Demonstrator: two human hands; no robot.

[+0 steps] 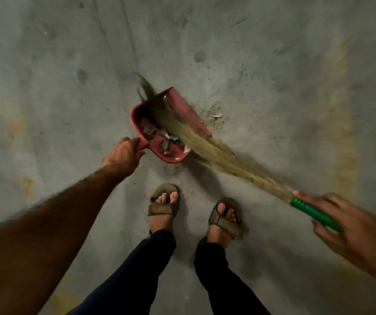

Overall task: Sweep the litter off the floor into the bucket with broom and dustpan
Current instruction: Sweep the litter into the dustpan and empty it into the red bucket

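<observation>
A dull-red plastic dustpan (173, 123) sits on the grey concrete floor (262, 53) in the middle of the scene, its open lip turned toward the right and far side. Inside it, toward the near corner, lies collected litter (159, 138) — dark crumpled scraps, a pale paper piece and a small teal bit. A long broom of straw-coloured grass bristles (207, 147) crosses the pan from the near right; its blurred, darker tips fan past the pan's far edge on the left. The bristles narrow toward the right into a bright green ribbed plastic handle (314, 212).

The left hand (123, 155) is wrapped around the dustpan's short handle at the pan's near-left corner, fingers curled over it. The right hand (346, 226) is at the green handle at the near right, with the fingers spread loosely across it rather than tightly curled; from this angle it cannot be told how firmly they grip it.

Just right of the pan's lip, a patch of loose dirt and grit (214, 114) lies on the floor with a small pale scrap (218, 115) in it, close to the pan but outside it.

Nearer the camera, two feet in worn olive-brown strap sandals (163, 206) stand on the concrete, side by side, below dark navy trouser legs (141, 269). Faded yellowish stains (343, 137) streak the floor on the right, and fainter ones mark the left.
</observation>
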